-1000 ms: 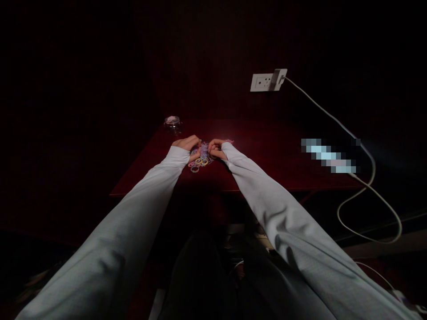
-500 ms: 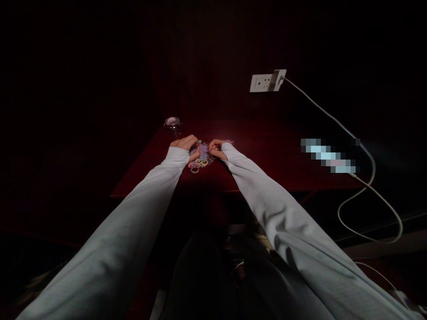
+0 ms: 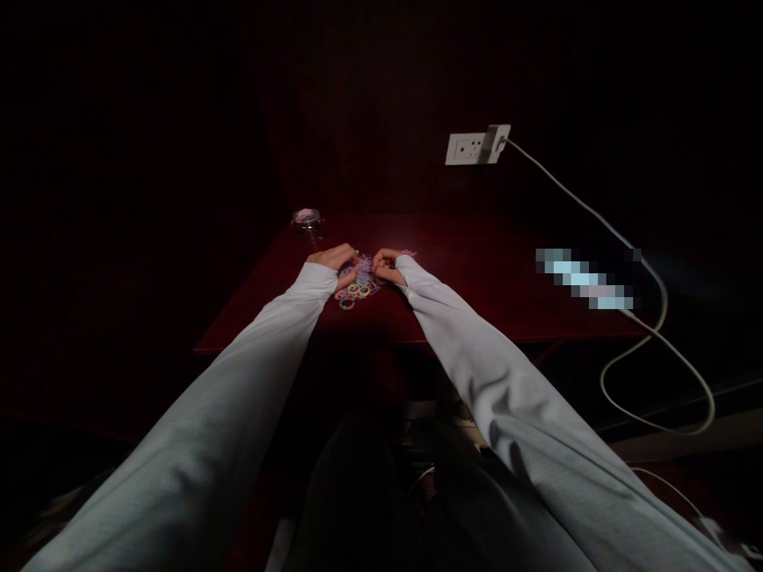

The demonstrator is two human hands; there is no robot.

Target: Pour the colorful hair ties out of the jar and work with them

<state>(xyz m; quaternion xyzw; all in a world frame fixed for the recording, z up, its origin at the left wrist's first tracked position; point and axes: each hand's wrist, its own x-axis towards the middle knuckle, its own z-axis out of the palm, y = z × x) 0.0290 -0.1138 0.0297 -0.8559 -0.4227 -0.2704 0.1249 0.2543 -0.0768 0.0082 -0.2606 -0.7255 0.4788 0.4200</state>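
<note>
A heap of small hair ties (image 3: pixel 361 276), purple, yellow, pink and other pale colours, lies on the dark red table between my two hands. My left hand (image 3: pixel 335 258) is at the heap's left side, its fingers curled and closed on hair ties, with a bit of green by the fingertips. From the right side my right hand (image 3: pixel 387 264) meets the heap, thumb and fingers pinched together on hair ties. Which single ties are in the fingers is too small to make out. A few rings, yellow and greenish, lie at the heap's near edge.
A clear glass jar (image 3: pixel 308 226) with something pink at its top stands at the table's back left. On the right, a blurred-out bright object (image 3: pixel 587 278) is joined by a white cable (image 3: pixel 663 294) to a charger in the wall socket (image 3: pixel 465 148). The table's (image 3: pixel 256 330) front edge is near my forearms.
My hands have hardly moved and stay at the heap. The whole view has shifted very slightly.
</note>
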